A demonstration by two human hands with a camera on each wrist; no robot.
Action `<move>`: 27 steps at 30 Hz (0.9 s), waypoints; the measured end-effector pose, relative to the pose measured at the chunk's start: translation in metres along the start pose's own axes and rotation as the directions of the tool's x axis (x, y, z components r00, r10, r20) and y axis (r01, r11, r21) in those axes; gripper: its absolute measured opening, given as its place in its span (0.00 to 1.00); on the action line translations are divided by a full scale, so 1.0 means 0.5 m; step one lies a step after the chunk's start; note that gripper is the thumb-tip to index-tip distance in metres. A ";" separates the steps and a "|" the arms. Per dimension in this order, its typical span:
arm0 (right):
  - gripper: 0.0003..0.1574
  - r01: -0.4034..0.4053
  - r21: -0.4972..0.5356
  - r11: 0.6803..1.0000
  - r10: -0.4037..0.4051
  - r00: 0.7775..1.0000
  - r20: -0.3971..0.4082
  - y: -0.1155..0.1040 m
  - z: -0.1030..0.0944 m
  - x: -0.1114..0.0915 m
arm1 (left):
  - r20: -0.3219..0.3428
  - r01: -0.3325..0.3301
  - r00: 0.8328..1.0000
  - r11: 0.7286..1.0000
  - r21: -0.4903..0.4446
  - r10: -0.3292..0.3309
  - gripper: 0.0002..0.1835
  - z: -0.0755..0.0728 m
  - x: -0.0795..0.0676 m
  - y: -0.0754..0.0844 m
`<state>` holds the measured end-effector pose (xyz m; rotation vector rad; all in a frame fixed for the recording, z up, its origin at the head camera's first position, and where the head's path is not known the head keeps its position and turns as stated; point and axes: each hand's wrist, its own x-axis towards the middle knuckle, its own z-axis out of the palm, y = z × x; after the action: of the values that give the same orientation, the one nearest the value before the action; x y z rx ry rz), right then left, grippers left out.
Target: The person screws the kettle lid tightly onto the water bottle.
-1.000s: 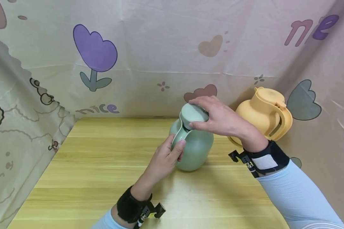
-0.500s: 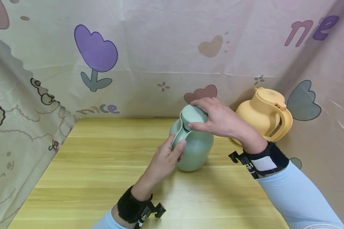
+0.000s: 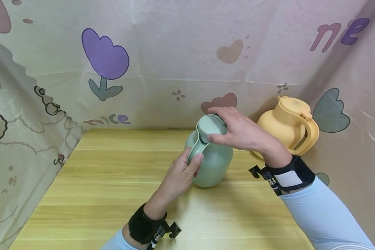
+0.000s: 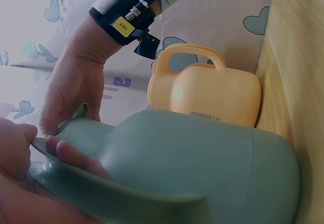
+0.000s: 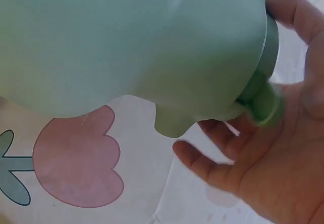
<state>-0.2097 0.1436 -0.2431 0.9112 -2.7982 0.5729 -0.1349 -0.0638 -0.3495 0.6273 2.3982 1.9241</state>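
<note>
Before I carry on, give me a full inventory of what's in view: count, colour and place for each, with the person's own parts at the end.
Table: 1, light wood, under everything.
Backdrop: 1, pale with coloured prints, behind and beside the table.
Green jug: 1, on the table, right of its middle.
Lid: 1, green, at the green jug's top.
Yellow jug: 1, yellow, far right.
Wrist straps: 2, black, one on each wrist, with cameras.
Sleeves: 2, light blue, on the forearms.
Left hand: 1, bare, gripping the green jug's handle.
Right hand: 1, bare, holding the lid.
</note>
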 end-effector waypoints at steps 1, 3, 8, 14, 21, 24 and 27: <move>0.51 -0.013 -0.001 1.000 0.013 1.000 -0.007 0.000 0.001 -0.001 | 0.000 0.001 1.000 1.000 0.001 -0.001 0.17 0.000 0.000 0.000; 0.54 -0.032 -0.007 0.999 0.032 0.999 -0.016 0.000 0.003 -0.002 | -0.001 0.002 1.000 1.000 0.002 -0.002 0.17 0.001 -0.001 0.000; 0.53 -0.005 0.004 1.000 0.005 1.000 -0.006 0.002 0.002 -0.004 | -0.004 0.006 1.000 1.000 0.003 -0.006 0.17 0.002 -0.002 0.000; 0.48 0.035 0.023 0.999 -0.035 0.999 0.018 0.001 0.001 -0.004 | -0.003 0.006 1.000 1.000 -0.007 -0.006 0.17 0.003 -0.003 -0.001; 0.52 -0.056 0.000 0.998 0.056 0.998 -0.008 -0.006 0.005 -0.005 | -0.008 -0.002 1.000 1.000 -0.001 0.002 0.18 0.005 -0.003 -0.001; 0.53 -0.041 0.001 0.999 0.041 0.999 -0.006 -0.008 0.002 -0.004 | -0.010 -0.002 1.000 1.000 0.000 0.002 0.18 0.006 -0.002 -0.001; 0.49 0.008 0.012 1.000 -0.008 1.000 0.009 -0.009 -0.005 0.000 | -0.013 -0.004 1.000 1.000 -0.002 0.004 0.18 0.006 -0.002 -0.001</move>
<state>-0.2067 0.1412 -0.2393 0.9294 -2.8005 0.5864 -0.1334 -0.0616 -0.3510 0.6213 2.4047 1.9377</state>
